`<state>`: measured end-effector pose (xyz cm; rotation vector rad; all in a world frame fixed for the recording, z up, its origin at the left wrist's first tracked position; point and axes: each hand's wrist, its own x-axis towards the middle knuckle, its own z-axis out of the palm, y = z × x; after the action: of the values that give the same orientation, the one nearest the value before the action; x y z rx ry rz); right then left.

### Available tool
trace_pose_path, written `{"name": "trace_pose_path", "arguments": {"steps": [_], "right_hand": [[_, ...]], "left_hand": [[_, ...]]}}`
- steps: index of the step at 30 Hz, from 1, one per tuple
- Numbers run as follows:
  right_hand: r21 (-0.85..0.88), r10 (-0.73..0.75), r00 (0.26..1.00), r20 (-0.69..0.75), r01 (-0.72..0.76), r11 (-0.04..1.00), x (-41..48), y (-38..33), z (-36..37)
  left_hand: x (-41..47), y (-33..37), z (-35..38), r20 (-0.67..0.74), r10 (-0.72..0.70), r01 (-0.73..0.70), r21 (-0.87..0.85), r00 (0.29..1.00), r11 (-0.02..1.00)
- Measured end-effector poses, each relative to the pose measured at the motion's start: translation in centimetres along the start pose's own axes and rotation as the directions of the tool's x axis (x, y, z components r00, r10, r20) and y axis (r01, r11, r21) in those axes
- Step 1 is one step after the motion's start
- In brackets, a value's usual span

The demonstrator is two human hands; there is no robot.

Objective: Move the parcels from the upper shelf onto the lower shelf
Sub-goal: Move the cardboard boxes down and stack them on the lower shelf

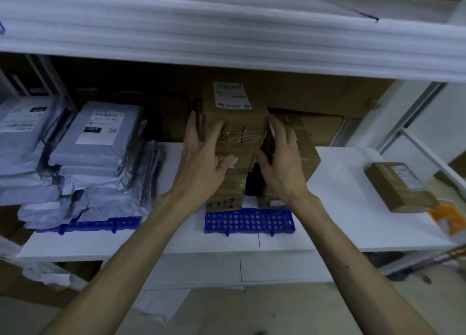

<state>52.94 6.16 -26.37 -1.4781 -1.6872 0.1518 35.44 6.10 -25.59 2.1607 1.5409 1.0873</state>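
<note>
Two hands hold one brown box (pixel 239 130) marked 6-1. The left hand (pixel 201 163) grips its left side and the right hand (pixel 280 158) grips its right side. The box is right above more boxes (pixel 230 185) on a blue mat (pixel 249 221) on the lower shelf (pixel 340 196). Grey bags (pixel 100 137) are piled to the left.

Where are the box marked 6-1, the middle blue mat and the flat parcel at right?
box marked 6-1 (pixel 237 125): head view, front face above the writing
middle blue mat (pixel 249 221): head view, bare perforated front part
flat parcel (pixel 396 185): head view, top face
</note>
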Motion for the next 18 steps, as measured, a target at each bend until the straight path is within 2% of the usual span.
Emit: {"name": "trace_pose_path", "arguments": {"steps": [7,12,18], "right_hand": [[-0.047,0.054,0.997,0.054,-0.052,0.998,-3.6,0.4,-1.5],[-0.048,0.010,0.998,0.061,-0.007,0.999,-6.1,1.8,-4.1],[-0.019,-0.006,0.996,0.086,0.007,1.000,-10.6,7.1,-10.8]], "left_hand": [[-3.9,1.4,1.5,-0.041,0.105,-0.104,0.024,0.994,0.994],[-6.4,4.0,3.4,0.023,0.058,-0.059,0.041,0.998,0.997],[-11.1,11.5,7.8,0.094,0.019,-0.021,0.018,0.995,1.000]]}}
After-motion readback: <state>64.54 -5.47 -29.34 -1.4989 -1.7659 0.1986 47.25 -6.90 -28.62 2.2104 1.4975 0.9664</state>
